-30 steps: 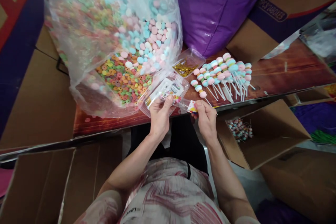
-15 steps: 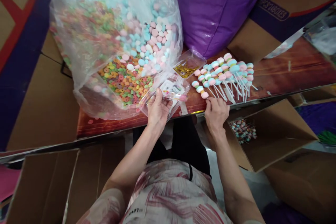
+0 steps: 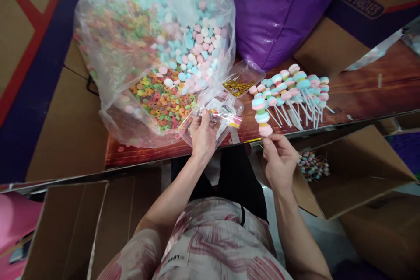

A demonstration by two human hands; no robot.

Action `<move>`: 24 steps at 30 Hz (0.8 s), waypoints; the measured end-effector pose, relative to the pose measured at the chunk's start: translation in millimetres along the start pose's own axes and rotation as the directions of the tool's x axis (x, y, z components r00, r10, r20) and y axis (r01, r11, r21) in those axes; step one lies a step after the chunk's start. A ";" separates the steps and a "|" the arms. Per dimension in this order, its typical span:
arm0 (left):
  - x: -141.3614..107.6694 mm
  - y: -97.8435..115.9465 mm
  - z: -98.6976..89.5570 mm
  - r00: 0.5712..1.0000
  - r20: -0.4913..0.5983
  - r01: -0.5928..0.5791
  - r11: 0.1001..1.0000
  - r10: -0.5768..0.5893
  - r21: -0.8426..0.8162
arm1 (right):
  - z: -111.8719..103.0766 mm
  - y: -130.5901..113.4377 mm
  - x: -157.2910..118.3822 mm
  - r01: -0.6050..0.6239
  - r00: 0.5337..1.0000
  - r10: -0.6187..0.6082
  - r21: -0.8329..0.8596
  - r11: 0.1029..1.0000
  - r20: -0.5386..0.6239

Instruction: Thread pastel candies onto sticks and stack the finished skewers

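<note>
My left hand (image 3: 204, 133) pinches a small clear wrapper (image 3: 229, 120) with pink and yellow print, above a clear plastic tray (image 3: 221, 107) at the table edge. In my right hand (image 3: 280, 155) is the lower end of a candy skewer (image 3: 261, 117), held upright, with blue, pink and white pieces. Just behind it lies a pile of candy skewers (image 3: 292, 87) with white sticks. Gold twist ties (image 3: 236, 86) fill another clear tray. A big clear bag (image 3: 121, 48) holds ring candies (image 3: 164, 105) and round pastel candies (image 3: 203, 43).
A purple bag (image 3: 275, 8) stands behind the trays on the wooden table (image 3: 367, 83). Below the edge at the right, an open carton (image 3: 354, 170) holds more candy skewers (image 3: 314, 165). Cartons stand at the left (image 3: 65, 135) and lower left (image 3: 72, 227).
My right hand has lifted the candy skewer off the table and raised it upright. My left hand still holds the wrapper, now turned a little. The view has shifted slightly.
</note>
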State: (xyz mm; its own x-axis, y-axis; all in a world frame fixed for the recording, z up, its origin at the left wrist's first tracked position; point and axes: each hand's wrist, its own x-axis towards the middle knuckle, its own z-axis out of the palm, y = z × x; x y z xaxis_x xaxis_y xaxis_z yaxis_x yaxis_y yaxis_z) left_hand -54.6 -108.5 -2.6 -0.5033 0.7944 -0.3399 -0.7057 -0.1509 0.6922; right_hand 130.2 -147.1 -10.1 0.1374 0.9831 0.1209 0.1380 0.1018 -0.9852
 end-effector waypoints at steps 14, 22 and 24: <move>-27.1 4.8 -2.5 0.991 0.135 -0.015 0.999 0.009 0.047 | 63.2 -10.5 24.0 -0.125 0.991 0.132 0.191 0.974 -0.020; -28.4 8.9 -8.0 0.997 0.068 -0.032 0.996 0.026 0.086 | 74.3 -8.5 17.9 -0.139 0.990 0.139 0.239 0.961 0.016; -26.9 8.9 -7.5 0.997 0.076 -0.028 0.995 0.021 0.091 | 74.5 -9.9 19.2 -0.115 0.993 0.116 0.210 0.971 0.007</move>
State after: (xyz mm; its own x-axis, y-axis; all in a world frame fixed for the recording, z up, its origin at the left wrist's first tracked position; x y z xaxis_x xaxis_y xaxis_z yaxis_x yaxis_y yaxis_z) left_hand -51.0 -135.6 7.9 -0.4785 0.8335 -0.2763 -0.6430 -0.1183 0.7567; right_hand 58.4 -117.9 -7.0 0.1454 0.9894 0.0046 -0.0874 0.0174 -0.9960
